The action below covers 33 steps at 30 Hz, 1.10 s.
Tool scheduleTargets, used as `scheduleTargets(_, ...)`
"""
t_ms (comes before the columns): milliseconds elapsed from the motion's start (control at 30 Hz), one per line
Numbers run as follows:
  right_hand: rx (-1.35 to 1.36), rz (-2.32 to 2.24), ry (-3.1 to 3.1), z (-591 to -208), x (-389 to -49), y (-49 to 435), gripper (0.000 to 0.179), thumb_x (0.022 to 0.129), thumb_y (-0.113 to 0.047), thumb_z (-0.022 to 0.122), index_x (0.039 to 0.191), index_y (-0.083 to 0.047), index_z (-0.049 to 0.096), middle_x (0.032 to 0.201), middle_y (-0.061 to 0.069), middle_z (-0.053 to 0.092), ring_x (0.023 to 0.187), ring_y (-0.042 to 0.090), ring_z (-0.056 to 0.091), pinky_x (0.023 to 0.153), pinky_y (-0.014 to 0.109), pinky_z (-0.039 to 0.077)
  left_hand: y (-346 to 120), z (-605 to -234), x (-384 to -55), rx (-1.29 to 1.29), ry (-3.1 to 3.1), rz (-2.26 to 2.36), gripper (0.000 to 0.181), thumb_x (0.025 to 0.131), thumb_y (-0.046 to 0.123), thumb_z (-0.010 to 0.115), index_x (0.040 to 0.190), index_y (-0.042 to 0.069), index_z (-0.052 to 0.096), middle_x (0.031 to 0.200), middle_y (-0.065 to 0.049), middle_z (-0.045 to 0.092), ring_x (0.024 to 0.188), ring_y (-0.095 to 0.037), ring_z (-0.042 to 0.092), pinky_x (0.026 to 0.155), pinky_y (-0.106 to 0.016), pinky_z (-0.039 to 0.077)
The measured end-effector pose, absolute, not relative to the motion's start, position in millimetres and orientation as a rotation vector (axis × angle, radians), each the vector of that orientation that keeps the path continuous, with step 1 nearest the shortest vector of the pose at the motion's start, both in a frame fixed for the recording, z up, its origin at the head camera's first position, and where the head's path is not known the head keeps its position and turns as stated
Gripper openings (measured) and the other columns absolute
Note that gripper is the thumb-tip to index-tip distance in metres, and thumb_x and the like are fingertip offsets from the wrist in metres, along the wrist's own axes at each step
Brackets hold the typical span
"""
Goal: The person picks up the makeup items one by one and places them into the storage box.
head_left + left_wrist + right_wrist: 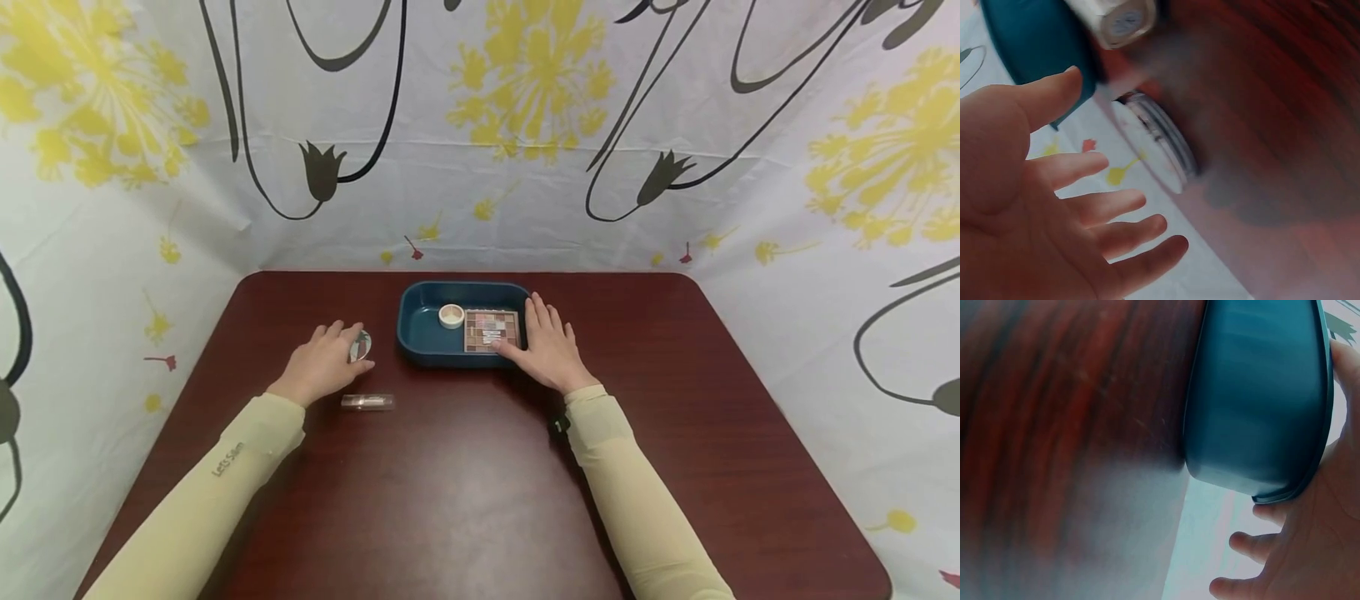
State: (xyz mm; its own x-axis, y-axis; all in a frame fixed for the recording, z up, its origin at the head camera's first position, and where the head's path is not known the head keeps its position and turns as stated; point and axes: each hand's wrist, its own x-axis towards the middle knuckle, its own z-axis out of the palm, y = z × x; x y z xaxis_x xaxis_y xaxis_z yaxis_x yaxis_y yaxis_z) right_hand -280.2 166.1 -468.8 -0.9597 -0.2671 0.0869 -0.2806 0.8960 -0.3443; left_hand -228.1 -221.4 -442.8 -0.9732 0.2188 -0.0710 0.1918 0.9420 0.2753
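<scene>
My left hand [321,365] hovers around a round compact [361,345], thumb and fingers spread on either side of it. In the left wrist view the flat round case [1154,140] stands apart from the loosely extended fingers [1147,225]. A clear cosmetic tube [367,402] lies on the table just nearer than that hand. At the right end of a blue tray [420,358] rests my right hand [551,350], fingers straight along the outside of the rim. Its thumb reaches over the rim and overlaps the eyeshadow palette [487,325] inside.
A small round pot [451,316] sits in the tray, left of the palette. The dark red table [465,500] has rounded corners and backs onto a white patterned cloth [420,183], which also hangs at both sides.
</scene>
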Motion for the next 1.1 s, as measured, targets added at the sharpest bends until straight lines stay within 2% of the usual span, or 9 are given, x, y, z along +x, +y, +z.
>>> scheduleTargets(367, 0.449, 0.577, -3.021, -467, -276, 164, 0.11, 0.088, -0.079, 0.048, 0.162, -0.008, 0.008, 0.169, 0.007, -0.001, 0.153, 0.037, 0.005, 0.115, 0.066, 0.011, -227, -459, -234, 0.409, 2.97, 0.44, 0.067, 0.097, 0.035, 0.068, 0.152, 0.006, 0.044, 0.151, -0.03, 0.036, 0.135, -0.051, 0.037, 0.093, -0.066, 0.045)
scheduleTargets(633, 0.44, 0.577, -3.029, -469, -276, 165, 0.113, 0.087, -0.083, 0.044, 0.163, -0.009, 0.007, 0.169, 0.007, -0.001, 0.153, 0.038, 0.005, 0.115, 0.067, 0.011, -225, -463, -241, 0.426, 2.998, 0.415, 0.065, 0.096, 0.029, 0.07, 0.152, 0.009, 0.045, 0.143, -0.028, 0.044, 0.124, -0.045, 0.046, 0.087, -0.061, 0.05)
scheduleTargets(800, 0.445, 0.579, -3.021, -468, -278, 166, 0.112, 0.087, -0.082, 0.045, 0.162, -0.008, 0.008, 0.169, 0.007, 0.0, 0.153, 0.038, 0.006, 0.115, 0.067, 0.012, -223, -464, -246, 0.407, 3.003, 0.412, 0.062, 0.096, 0.026, 0.069, 0.151, 0.008, 0.046, 0.14, -0.028, 0.046, 0.122, -0.047, 0.045, 0.087, -0.06, 0.05)
scheduleTargets(1100, 0.433, 0.563, -3.018, -468, -279, 166, 0.107, 0.089, -0.076, 0.05, 0.162, -0.009, 0.01, 0.169, 0.008, 0.002, 0.153, 0.037, 0.007, 0.115, 0.066, 0.014, -226, -464, -254, 0.417, 3.007, 0.503, 0.058, 0.093, 0.021, 0.07, 0.145, 0.004, 0.054, 0.121, -0.028, 0.051, 0.107, -0.045, 0.044, 0.075, -0.051, 0.05)
